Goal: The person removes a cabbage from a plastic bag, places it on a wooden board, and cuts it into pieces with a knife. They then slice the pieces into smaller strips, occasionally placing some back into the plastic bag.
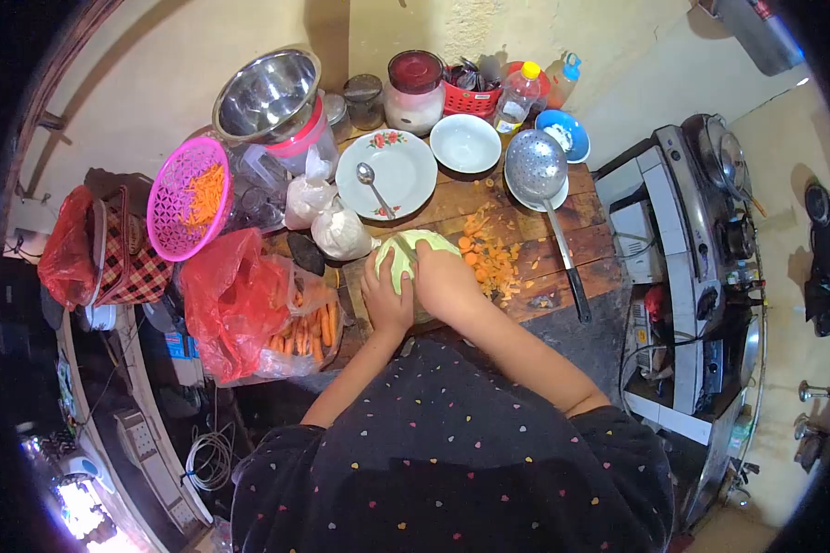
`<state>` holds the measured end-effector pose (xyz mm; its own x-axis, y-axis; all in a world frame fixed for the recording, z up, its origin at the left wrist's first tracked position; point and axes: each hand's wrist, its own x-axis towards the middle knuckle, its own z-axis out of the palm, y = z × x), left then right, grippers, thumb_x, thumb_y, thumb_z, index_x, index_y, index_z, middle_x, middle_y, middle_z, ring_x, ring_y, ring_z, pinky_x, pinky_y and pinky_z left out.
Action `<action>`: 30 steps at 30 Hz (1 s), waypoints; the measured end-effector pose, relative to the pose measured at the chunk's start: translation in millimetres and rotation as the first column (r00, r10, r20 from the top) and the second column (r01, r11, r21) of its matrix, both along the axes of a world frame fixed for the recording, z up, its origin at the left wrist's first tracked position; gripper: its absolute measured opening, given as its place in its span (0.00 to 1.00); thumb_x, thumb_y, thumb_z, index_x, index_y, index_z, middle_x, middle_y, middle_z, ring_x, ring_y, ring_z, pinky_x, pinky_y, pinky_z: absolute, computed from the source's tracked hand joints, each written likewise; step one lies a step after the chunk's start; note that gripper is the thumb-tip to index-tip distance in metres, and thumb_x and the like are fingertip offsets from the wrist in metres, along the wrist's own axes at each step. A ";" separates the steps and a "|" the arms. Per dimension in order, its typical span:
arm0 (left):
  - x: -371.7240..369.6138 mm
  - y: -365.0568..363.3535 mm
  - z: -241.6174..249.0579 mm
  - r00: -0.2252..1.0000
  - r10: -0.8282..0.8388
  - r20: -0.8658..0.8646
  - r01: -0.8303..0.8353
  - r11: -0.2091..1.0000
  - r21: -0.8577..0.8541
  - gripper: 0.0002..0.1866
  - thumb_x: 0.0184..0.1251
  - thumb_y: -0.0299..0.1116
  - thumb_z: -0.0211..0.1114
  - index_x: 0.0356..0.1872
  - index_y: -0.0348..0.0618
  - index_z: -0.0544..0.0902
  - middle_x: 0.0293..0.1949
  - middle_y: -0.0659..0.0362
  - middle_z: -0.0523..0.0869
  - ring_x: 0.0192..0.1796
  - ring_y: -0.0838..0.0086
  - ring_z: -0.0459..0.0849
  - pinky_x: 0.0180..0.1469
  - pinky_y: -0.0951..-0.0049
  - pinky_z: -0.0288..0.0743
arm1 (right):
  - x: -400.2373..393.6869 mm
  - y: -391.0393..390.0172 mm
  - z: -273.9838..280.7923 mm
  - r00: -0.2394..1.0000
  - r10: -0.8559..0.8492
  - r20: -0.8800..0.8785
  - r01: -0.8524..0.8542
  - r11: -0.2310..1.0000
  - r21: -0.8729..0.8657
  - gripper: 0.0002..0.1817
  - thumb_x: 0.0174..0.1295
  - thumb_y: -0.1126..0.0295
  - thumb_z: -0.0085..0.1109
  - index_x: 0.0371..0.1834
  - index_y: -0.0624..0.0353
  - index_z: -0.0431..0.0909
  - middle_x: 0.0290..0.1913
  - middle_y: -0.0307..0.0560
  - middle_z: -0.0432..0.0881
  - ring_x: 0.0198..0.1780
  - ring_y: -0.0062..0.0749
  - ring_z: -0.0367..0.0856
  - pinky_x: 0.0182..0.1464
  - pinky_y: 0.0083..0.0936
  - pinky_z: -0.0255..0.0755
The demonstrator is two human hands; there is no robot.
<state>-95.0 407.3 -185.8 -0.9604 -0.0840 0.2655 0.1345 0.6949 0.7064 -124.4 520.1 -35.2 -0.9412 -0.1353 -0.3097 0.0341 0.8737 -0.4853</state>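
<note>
Cabbage [413,247], pale green, sits on the wooden tabletop [590,217] right in front of me, w/ both my hands on it. My left hand [386,297] lies flat against its left side, fingers spread & curled over the top, steadying it. My right hand [445,279] is closed round a knife handle, I think; only a thin bit of blade [404,245] shows across the top of the cabbage, so can't tell the grip exactly. Carrot scraps [491,261] lie scattered on the wood just right of the cabbage, near the long handle of a metal skimmer [537,168], whose bowl rests on a plate further back. Behind the cabbage: a flowered plate [402,175] w/ a spoon [374,187] on it, an empty white bowl [465,143], a blue bowl [565,135]. To my left, a clear bag of whole carrots [312,330] next to a red plastic bag [226,300], & two knotted white bags [339,232] just beyond. Pink basket [186,199] w/ shredded carrot stands tilted at far left, steel bowl [267,92] above it. Stove [710,240] is off to my right, apart from the tabletop.
</note>
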 end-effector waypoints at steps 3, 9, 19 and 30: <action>0.6 -2.2 -2.5 1.000 -0.002 0.013 0.002 1.000 0.002 0.27 0.67 0.45 0.56 0.64 0.46 0.70 0.65 0.44 0.66 0.65 0.46 0.65 0.65 0.52 0.58 | -19.8 -9.4 -11.4 0.992 0.075 -0.101 -0.062 0.990 0.130 0.13 0.55 0.67 0.61 0.37 0.67 0.79 0.33 0.59 0.84 0.38 0.52 0.85 0.40 0.42 0.79; 1.6 -5.8 -1.1 1.000 -0.001 -0.029 0.001 1.000 0.015 0.28 0.66 0.48 0.58 0.65 0.51 0.70 0.65 0.46 0.66 0.64 0.48 0.66 0.64 0.53 0.59 | -43.1 -23.9 21.0 0.987 0.158 0.037 -0.162 0.940 0.300 0.10 0.45 0.70 0.67 0.30 0.63 0.84 0.35 0.59 0.85 0.40 0.47 0.86 0.41 0.38 0.81; 0.3 -0.2 -4.1 0.998 0.059 0.018 -0.058 0.997 -0.058 0.29 0.63 0.48 0.57 0.66 0.55 0.70 0.64 0.48 0.67 0.62 0.48 0.66 0.61 0.50 0.62 | -43.5 -22.3 30.1 0.980 0.186 0.069 -0.198 0.934 0.296 0.10 0.53 0.74 0.53 0.32 0.67 0.83 0.34 0.63 0.84 0.39 0.54 0.85 0.43 0.42 0.79; 0.8 -0.8 0.8 0.982 0.057 0.180 -0.039 0.994 -0.101 0.28 0.67 0.47 0.54 0.67 0.53 0.69 0.66 0.47 0.63 0.63 0.46 0.65 0.64 0.51 0.57 | -20.2 -14.6 13.8 0.987 0.161 -0.008 -0.151 0.943 0.295 0.11 0.57 0.74 0.48 0.37 0.65 0.81 0.32 0.63 0.83 0.37 0.57 0.83 0.42 0.48 0.76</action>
<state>-94.2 406.5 -185.1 -0.9889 -0.1139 0.0956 -0.0256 0.7635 0.6453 -144.6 505.6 -21.4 -0.9255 -0.1891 -0.3281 -0.1253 0.9705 -0.2059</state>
